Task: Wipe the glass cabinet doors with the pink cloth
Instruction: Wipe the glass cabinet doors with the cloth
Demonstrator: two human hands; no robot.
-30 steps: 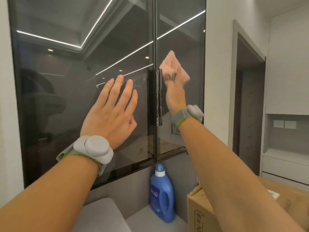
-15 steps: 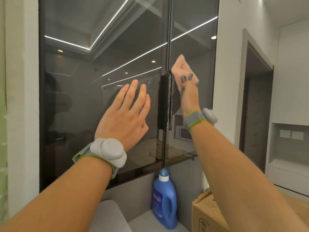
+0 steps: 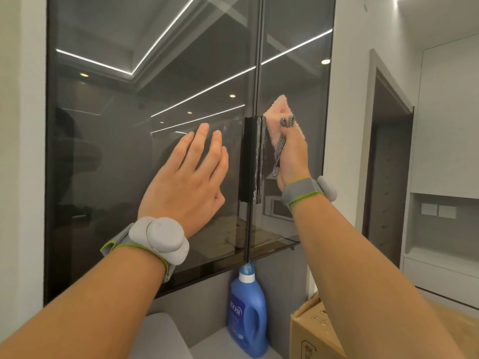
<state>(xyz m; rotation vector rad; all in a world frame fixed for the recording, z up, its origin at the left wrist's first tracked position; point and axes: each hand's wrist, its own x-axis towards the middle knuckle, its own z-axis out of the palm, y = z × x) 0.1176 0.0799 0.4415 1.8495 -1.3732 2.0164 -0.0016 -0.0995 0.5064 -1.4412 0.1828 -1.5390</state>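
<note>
Two dark glass cabinet doors fill the upper view: the left door (image 3: 108, 151) and the narrower right door (image 3: 295, 60), meeting at a black vertical handle (image 3: 248, 159). My right hand (image 3: 294, 154) presses a pink cloth (image 3: 281, 112) flat against the right door, just right of the handle, with a patterned strip of fabric hanging under my fingers. My left hand (image 3: 189, 182) lies flat on the left door with its fingers spread, holding nothing. Both wrists carry grey bands.
A blue detergent bottle (image 3: 246, 312) stands on the grey counter (image 3: 223, 343) below the doors. A cardboard box (image 3: 313, 332) sits at the lower right. A doorway (image 3: 386, 172) and white cupboards (image 3: 445, 141) lie to the right.
The view has shifted so the cabinet sits further right. My right hand with the pink cloth has slid down the right door, beside the handle. My left hand stays flat on the left door.
</note>
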